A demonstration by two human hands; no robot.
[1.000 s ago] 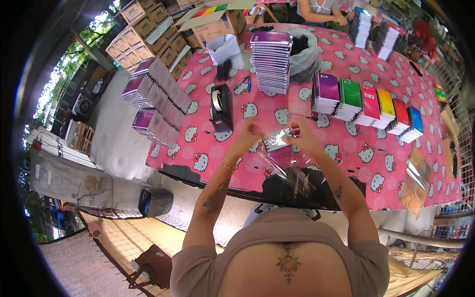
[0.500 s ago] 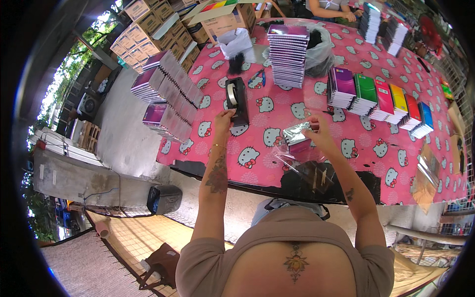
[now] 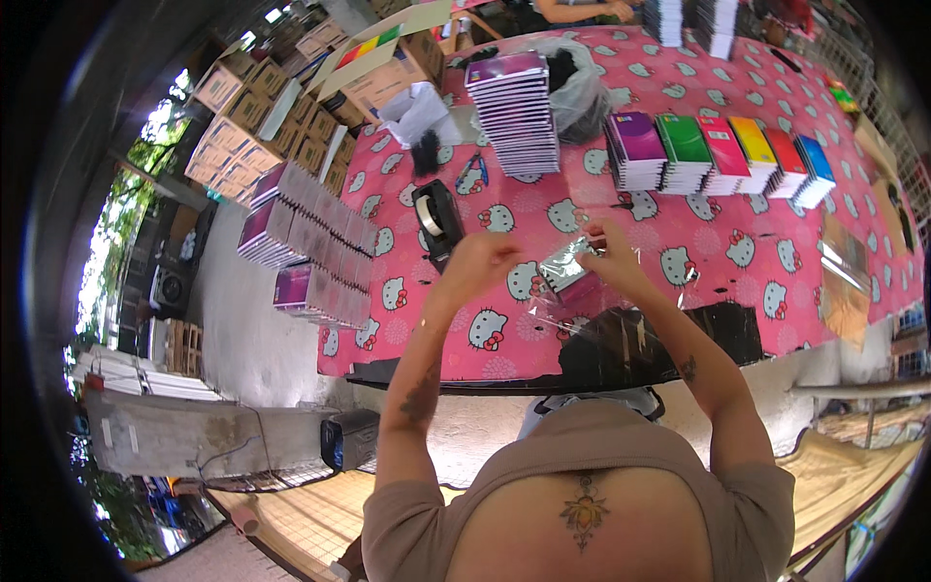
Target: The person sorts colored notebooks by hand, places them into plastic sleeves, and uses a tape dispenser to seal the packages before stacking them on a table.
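Note:
A purple notebook (image 3: 579,290) lies near the table's front edge in a clear plastic sleeve (image 3: 565,260) that catches the light. My right hand (image 3: 613,258) pinches the sleeve's upper right side, fingers closed. To the left, my left hand (image 3: 482,266) is raised over the table between the tape dispenser and the notebook. Its fingers are pressed together; whatever is between them is too small to make out. Just beyond that hand stands the black tape dispenser (image 3: 438,221) with a pale roll in it.
Purple notebooks stand in a tall stack (image 3: 511,114) at the back and in wrapped stacks (image 3: 308,242) at the left edge. Several coloured notebook piles (image 3: 687,145) line the right. Blue-handled pliers (image 3: 472,173) lie by the dispenser. Another person's hands (image 3: 613,10) show at the far side.
My left hand has left the tape dispenser and moved right, toward the notebook. My right hand keeps its pinch on the sleeve. The whole view has shifted with my head.

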